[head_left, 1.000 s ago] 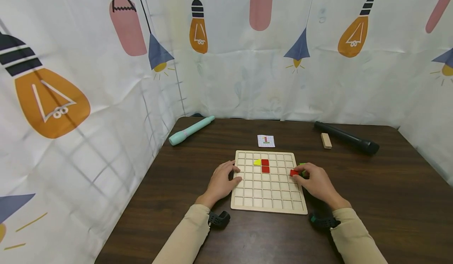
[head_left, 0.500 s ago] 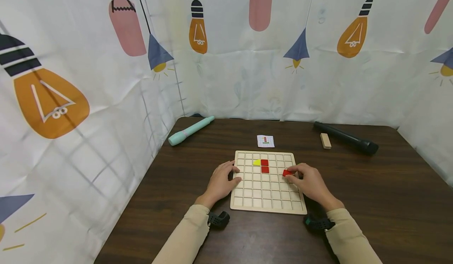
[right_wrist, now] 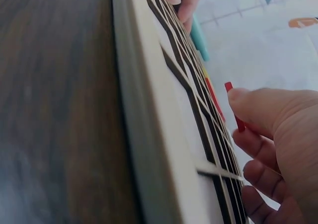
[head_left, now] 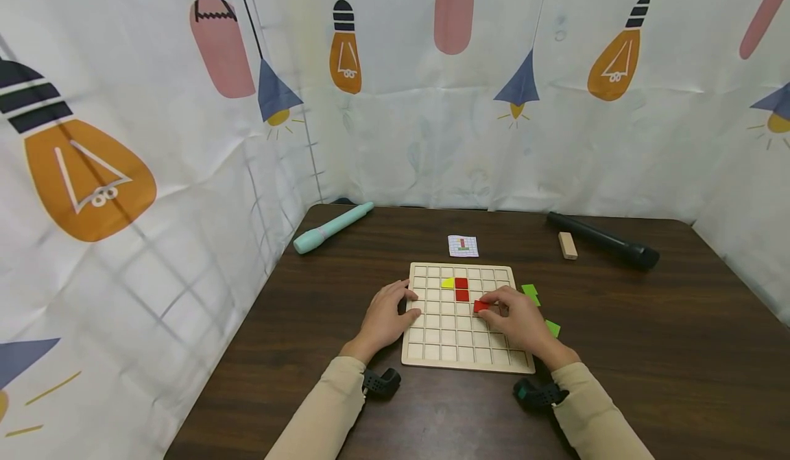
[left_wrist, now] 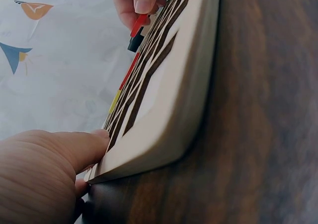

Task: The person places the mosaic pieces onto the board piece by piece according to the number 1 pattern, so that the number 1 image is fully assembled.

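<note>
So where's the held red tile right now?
In the head view, the red tile is pinched in the right hand above the grid board, to the near right of the two placed red squares.

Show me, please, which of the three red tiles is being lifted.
The red tile pinched by the right hand, above the grid board; the other two red tiles lie flat on that board, touched by neither hand.
</note>
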Available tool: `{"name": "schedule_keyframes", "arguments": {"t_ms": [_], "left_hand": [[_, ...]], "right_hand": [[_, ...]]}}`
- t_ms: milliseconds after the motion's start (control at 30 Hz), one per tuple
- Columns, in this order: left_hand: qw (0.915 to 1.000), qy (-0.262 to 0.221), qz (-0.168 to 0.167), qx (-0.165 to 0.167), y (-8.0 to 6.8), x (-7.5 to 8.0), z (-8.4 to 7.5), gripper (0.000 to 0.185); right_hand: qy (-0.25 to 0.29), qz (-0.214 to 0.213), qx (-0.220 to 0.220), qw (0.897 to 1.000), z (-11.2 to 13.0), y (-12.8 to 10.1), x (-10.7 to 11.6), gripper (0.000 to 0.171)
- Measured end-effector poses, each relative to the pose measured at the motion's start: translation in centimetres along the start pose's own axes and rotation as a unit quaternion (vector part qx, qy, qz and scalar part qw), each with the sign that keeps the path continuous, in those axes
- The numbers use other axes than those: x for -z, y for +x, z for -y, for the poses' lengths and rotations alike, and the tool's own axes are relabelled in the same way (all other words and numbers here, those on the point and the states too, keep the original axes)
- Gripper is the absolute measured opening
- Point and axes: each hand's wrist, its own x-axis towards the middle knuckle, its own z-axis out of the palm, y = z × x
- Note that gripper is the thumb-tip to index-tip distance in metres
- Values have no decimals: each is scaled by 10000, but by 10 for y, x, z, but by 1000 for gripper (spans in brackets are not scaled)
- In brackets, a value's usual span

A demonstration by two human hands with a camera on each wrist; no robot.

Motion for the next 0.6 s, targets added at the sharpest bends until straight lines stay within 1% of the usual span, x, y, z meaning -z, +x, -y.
{"name": "schedule_keyframes", "arguments": {"t_ms": [233, 467, 600], "left_hand": [[10000, 43, 12, 10, 0, -1, 1, 23], [10000, 30, 28, -9, 0, -1, 2, 24], [10000, 35, 6, -5, 0, -1, 2, 24]], "right_hand": [[61, 26, 143, 9999, 5, 2, -8, 18], [100, -144, 68, 9998, 9, 4, -13, 20], [21, -248, 100, 9996, 10, 6, -16, 22]]}}
